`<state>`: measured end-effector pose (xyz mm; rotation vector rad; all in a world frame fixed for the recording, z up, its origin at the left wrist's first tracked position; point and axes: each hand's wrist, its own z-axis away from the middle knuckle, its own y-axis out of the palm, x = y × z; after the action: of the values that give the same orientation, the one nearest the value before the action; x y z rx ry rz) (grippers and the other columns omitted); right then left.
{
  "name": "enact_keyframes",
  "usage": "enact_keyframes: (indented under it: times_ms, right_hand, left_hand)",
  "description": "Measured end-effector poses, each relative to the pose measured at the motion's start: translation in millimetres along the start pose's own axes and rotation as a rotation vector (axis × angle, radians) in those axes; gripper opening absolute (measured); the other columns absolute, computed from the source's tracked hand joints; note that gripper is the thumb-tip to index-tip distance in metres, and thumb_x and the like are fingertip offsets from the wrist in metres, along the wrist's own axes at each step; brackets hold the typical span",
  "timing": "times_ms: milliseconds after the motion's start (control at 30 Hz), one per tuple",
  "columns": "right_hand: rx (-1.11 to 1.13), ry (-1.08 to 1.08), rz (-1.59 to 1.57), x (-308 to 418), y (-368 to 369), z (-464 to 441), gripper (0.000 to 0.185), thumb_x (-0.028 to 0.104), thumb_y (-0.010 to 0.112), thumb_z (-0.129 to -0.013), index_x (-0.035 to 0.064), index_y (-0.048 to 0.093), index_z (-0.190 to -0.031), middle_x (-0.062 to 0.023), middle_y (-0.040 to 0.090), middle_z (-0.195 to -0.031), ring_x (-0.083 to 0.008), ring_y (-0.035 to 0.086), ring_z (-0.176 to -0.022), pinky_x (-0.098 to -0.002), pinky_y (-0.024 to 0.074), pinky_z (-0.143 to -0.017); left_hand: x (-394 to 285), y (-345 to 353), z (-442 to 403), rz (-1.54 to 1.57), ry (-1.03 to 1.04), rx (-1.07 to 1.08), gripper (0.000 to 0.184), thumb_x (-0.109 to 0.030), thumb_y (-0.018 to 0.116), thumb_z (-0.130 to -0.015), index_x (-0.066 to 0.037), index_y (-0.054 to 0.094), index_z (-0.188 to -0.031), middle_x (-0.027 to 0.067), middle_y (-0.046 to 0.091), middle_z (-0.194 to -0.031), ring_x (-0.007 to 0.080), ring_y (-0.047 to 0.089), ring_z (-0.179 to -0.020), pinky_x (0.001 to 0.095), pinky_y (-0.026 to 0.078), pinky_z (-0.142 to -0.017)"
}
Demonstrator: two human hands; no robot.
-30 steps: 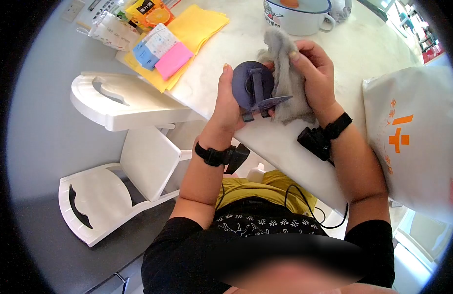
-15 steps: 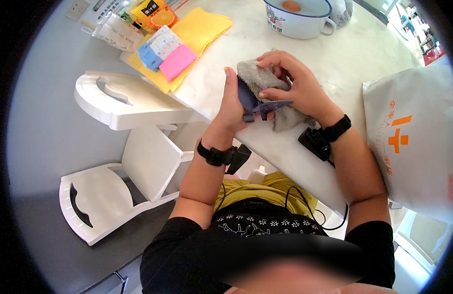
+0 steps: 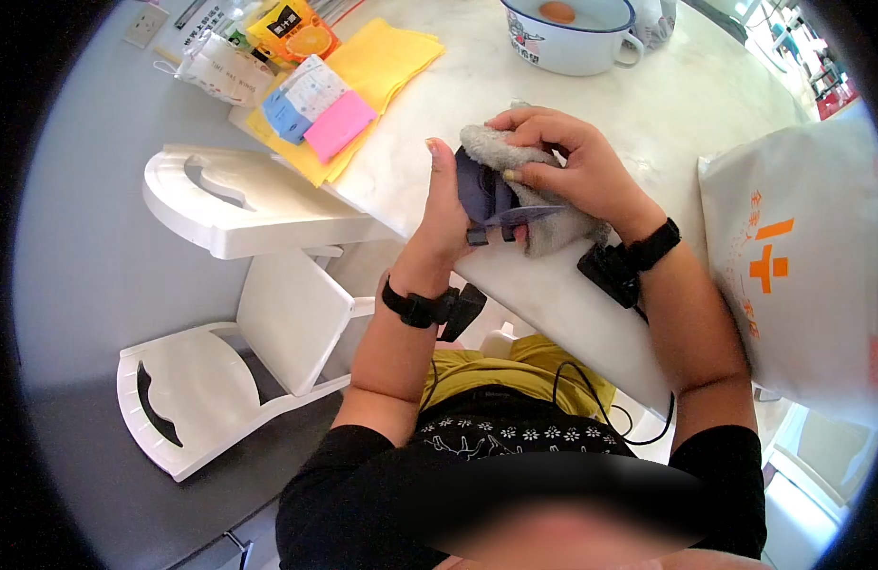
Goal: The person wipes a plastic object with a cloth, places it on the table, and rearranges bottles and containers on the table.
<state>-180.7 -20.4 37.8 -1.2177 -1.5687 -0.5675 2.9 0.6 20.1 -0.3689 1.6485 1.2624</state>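
My left hand (image 3: 447, 214) holds a dark blue plastic piece (image 3: 477, 188) with a hinged-looking translucent flap (image 3: 524, 217) and small black tabs at its lower edge. What kind of object it is, I cannot tell. The thumb stands up along its left side, and most of the other fingers are hidden beneath. My right hand (image 3: 576, 161) pinches a grey fluffy cloth (image 3: 500, 150), which is pressed against the piece's right side. Part of the cloth (image 3: 557, 233) hangs down below the flap.
On the white table (image 3: 429, 104) stands an enamel pot (image 3: 562, 43) with an egg inside. Yellow cloths (image 3: 391, 57) lie at the left, with a pink pad (image 3: 340, 125) on them. A large plastic bag (image 3: 800, 266) is at the right. White chairs (image 3: 187, 389) stand at the left.
The right hand and cloth have shifted slightly left and down. More of the dark blue piece's inner side shows. The left hand still holds it.
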Motion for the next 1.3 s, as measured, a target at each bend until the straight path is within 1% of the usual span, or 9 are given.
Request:
enact_keyframes:
  times_ms: [267, 467, 533, 800, 900, 967, 1033, 1100, 1300]
  right_hand:
    - [0.004, -0.073, 0.055, 1.9, 2.4, 2.4, 0.029, -0.008, 0.063, -0.076, 0.0012, 0.064, -0.103, -0.0107, 0.060, -0.123, -0.0195, 0.055, -0.117, -0.0315, 0.0426, -0.101]
    - [-0.191, 0.135, 0.029, -10.0, 2.2, -0.8, 0.021, 0.007, 0.064, -0.085, 0.0012, 0.064, -0.105, -0.0044, 0.067, -0.093, -0.0135, 0.062, -0.087, -0.0254, 0.0500, -0.078]
    - [-0.462, 0.198, -0.454, -14.8, 0.7, -2.2, 0.020, 0.012, 0.064, -0.088, 0.0010, 0.064, -0.104, -0.0036, 0.066, -0.092, -0.0106, 0.061, -0.082, -0.0229, 0.0490, -0.073]
    - [-0.717, -0.024, -0.691, -0.5, -10.2, 2.4, 0.021, 0.015, 0.062, -0.091, -0.0009, 0.064, -0.104, -0.0052, 0.066, -0.090, -0.0115, 0.063, -0.079, -0.0236, 0.0507, -0.070]
    - [-0.603, 0.011, -0.654, -3.6, -10.3, 4.4, 0.023, 0.016, 0.063, -0.091, -0.0019, 0.065, -0.104, -0.0070, 0.067, -0.097, -0.0143, 0.064, -0.085, -0.0259, 0.0507, -0.077]
    - [-0.410, 0.006, -0.359, -6.7, -5.4, 4.1, 0.026, 0.016, 0.064, -0.089, -0.0010, 0.066, -0.109, -0.0096, 0.067, -0.107, -0.0175, 0.063, -0.094, -0.0291, 0.0484, -0.087]
    - [-0.124, -0.271, 0.095, -3.9, -2.8, -2.8, 0.033, 0.017, 0.069, -0.085, 0.0043, 0.067, -0.115, -0.0118, 0.065, -0.117, -0.0189, 0.060, -0.105, -0.0303, 0.0449, -0.094]
    - [-0.036, -0.021, 0.037, 7.9, 5.8, -0.6, 0.035, 0.012, 0.069, -0.083, -0.0020, 0.064, -0.115, -0.0099, 0.064, -0.114, -0.0147, 0.058, -0.101, -0.0284, 0.0448, -0.092]
    - [-0.032, 0.185, 0.096, 16.3, 2.7, 0.3, 0.032, 0.008, 0.061, -0.085, -0.0036, 0.063, -0.115, -0.0029, 0.065, -0.097, -0.0087, 0.057, -0.087, -0.0248, 0.0491, -0.082]
  left_hand:
    - [0.7, 3.0, -1.6, 0.033, -0.049, -0.090, 0.097, -0.084, 0.012, -0.082, -0.006, 0.051, -0.125, 0.0125, 0.067, -0.098, 0.0226, 0.068, -0.070, 0.0327, 0.055, -0.047]
    - [-0.4, -4.0, -2.3, 0.005, -0.091, -0.034, 0.098, -0.083, 0.011, -0.083, -0.003, 0.052, -0.123, 0.0122, 0.065, -0.096, 0.0221, 0.066, -0.069, 0.0329, 0.054, -0.049]
    - [-5.5, -2.4, -1.2, -0.015, -0.119, 0.005, 0.099, -0.081, 0.010, -0.085, -0.001, 0.051, -0.125, 0.0130, 0.063, -0.097, 0.0226, 0.065, -0.071, 0.0332, 0.053, -0.050]
    - [-6.2, 1.5, -6.5, 0.099, -0.141, -0.006, 0.081, -0.061, 0.012, -0.095, 0.001, 0.052, -0.128, 0.0133, 0.065, -0.092, 0.0261, 0.062, -0.068, 0.0382, 0.050, -0.053]
    - [-2.9, 0.8, -3.2, 0.123, -0.120, -0.007, 0.072, -0.065, 0.020, -0.096, -0.006, 0.053, -0.123, 0.0129, 0.063, -0.107, 0.0258, 0.063, -0.076, 0.0381, 0.048, -0.052]
    - [1.1, -8.2, -3.8, 0.093, -0.117, 0.078, 0.070, -0.064, 0.022, -0.096, -0.007, 0.052, -0.123, 0.0127, 0.064, -0.106, 0.0249, 0.064, -0.075, 0.0363, 0.049, -0.051]
    - [6.0, -14.4, -5.0, 0.064, -0.118, 0.167, 0.068, -0.064, 0.024, -0.097, -0.008, 0.052, -0.123, 0.0126, 0.064, -0.106, 0.0239, 0.064, -0.074, 0.0345, 0.049, -0.049]
    - [8.8, -11.4, -4.4, -0.080, -0.143, -0.085, 0.060, -0.056, 0.025, -0.101, -0.006, 0.049, -0.123, 0.0085, 0.064, -0.096, 0.0166, 0.062, -0.070, 0.0281, 0.047, -0.054]
    - [0.3, -7.8, -3.3, -0.097, -0.129, 0.080, 0.063, -0.062, 0.027, -0.098, -0.008, 0.047, -0.123, 0.0090, 0.063, -0.095, 0.0157, 0.064, -0.072, 0.0289, 0.051, -0.047]
